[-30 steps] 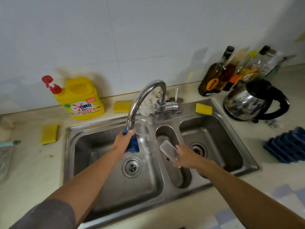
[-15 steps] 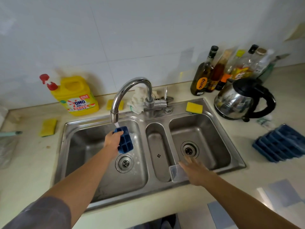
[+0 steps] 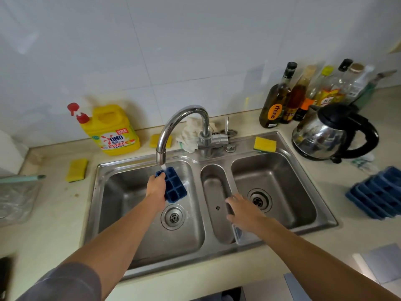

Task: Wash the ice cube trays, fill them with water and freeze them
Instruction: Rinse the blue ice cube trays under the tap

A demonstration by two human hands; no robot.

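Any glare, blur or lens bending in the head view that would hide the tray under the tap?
Head view: the blue ice cube tray in the left hand reads sharp, cells distinct; glare spots sit on the kettle and faucet; wide-angle bending bows the sink rim; the stacked trays at far right are smeared.

White tiled wall (image 3: 173, 44) fills the view from nine round to three o'clock, evenly lit with soft shadows. A pale beige counter (image 3: 50, 213) runs below it, and grey-and-white floor tiles (image 3: 382, 263) show at five o'clock.
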